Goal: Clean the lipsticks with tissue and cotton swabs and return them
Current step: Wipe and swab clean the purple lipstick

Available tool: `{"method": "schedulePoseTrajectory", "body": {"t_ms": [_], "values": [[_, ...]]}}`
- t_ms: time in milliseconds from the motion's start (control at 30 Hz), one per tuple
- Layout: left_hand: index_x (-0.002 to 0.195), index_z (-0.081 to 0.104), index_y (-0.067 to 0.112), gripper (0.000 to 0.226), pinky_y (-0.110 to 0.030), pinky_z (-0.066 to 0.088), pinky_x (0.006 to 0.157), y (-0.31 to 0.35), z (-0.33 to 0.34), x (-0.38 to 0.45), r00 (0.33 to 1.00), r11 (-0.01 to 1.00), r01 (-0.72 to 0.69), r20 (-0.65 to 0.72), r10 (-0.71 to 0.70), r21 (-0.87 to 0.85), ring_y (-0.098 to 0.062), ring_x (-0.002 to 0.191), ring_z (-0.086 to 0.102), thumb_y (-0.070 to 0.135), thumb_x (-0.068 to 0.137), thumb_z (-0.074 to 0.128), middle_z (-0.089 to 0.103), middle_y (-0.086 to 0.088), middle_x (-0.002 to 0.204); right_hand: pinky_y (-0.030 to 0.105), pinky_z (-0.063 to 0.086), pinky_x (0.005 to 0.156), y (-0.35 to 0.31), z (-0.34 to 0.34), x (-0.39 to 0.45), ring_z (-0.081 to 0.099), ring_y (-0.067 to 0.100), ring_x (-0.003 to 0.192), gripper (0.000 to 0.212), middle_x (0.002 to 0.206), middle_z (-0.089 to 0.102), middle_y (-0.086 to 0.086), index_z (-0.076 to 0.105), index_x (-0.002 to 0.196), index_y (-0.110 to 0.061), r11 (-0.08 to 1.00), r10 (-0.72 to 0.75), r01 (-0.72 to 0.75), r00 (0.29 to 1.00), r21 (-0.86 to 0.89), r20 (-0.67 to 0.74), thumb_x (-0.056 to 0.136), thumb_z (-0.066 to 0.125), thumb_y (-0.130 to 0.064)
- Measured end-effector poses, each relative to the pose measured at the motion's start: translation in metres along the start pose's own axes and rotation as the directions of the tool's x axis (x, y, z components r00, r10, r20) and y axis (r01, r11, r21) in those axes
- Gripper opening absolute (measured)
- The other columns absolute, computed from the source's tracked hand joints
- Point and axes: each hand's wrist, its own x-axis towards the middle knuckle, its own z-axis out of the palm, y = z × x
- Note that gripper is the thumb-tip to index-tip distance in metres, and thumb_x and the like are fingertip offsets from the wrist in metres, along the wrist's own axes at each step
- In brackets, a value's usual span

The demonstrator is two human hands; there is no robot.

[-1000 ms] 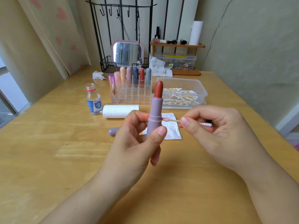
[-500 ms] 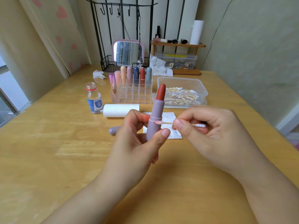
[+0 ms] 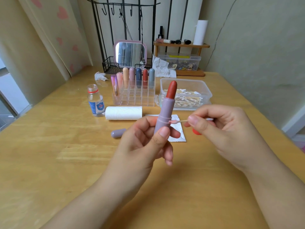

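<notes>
Two bare hands are raised over the table (image 3: 49,162); the left hand (image 3: 142,146) is closed around the lower barrel of an open lipstick (image 3: 165,113), which is held nearly upright with a slight lean to the right, its red bullet (image 3: 171,89) exposed at the top; the thumb is pressed on the front of the barrel and the other fingers are curled behind and beside it. The right hand (image 3: 222,129) is pinched on a swab (image 3: 177,121) between thumb and forefinger; the swab is held level, and its pink-stained tip is touching the right side of the barrel at the seam above the left thumb; its white far end is seen just past the right fingers. A lilac cap (image 3: 118,133) is laid on its side on the table, left of the left hand and apart from it. A flat tissue (image 3: 179,136) is spread on the table behind both hands, partly hidden by them; a paper roll (image 3: 123,113) is laid on its side just behind that; a small bottle (image 3: 96,100) stands uncapped to the left of the roll. Farther back a clear organiser (image 3: 137,98) is seen, with several capped lipsticks standing in its rear row; a clear box (image 3: 206,91) of swabs is set just to its right. A red object is partly seen under the right fingers; what it is cannot be told.
</notes>
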Motion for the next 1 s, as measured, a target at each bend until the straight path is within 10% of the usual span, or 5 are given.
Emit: {"method": "schedulePoseTrajectory", "body": {"t_ms": [433, 767, 1000], "values": [[0.098, 0.052, 0.008, 0.021, -0.025, 0.043, 0.052, -0.004, -0.001, 0.005, 0.990, 0.898, 0.129, 0.100, -0.095, -0.421, -0.013, 0.051, 0.039, 0.022, 0.085, 0.061, 0.052, -0.006, 0.072, 0.027, 0.030, 0.052, 0.003, 0.009, 0.001, 0.030, 0.034, 0.057, 0.006, 0.067, 0.036, 0.034, 0.066, 0.073, -0.026, 0.993, 0.038, -0.027, 0.995, 0.119, -0.091, 0.076, 0.067, -0.030], [0.094, 0.045, 0.008, 0.011, -0.023, 0.042, 0.052, 0.001, 0.003, 0.000, 0.990, 0.935, 0.138, 0.085, -0.117, -0.325, -0.012, 0.050, 0.039, 0.013, 0.085, 0.049, 0.049, -0.005, 0.072, 0.015, 0.022, 0.043, -0.004, 0.018, -0.008, 0.021, 0.008, 0.043, 0.014, 0.048, 0.025, -0.002, 0.063, 0.075, -0.024, 1.000, -0.009, 0.008, 0.986, -0.009, -0.166, 0.075, 0.067, -0.038], [0.095, 0.069, 0.005, 0.028, -0.028, 0.046, 0.054, -0.006, 0.001, 0.002, 0.988, 0.924, 0.136, 0.118, -0.099, -0.359, -0.014, 0.052, 0.044, 0.021, 0.087, 0.048, 0.055, -0.007, 0.076, 0.035, 0.032, 0.046, -0.003, 0.008, -0.004, 0.037, 0.035, 0.048, 0.026, 0.062, 0.039, 0.035, 0.062, 0.073, -0.026, 1.000, -0.009, 0.009, 0.982, -0.001, -0.190, 0.071, 0.068, -0.051]]}}
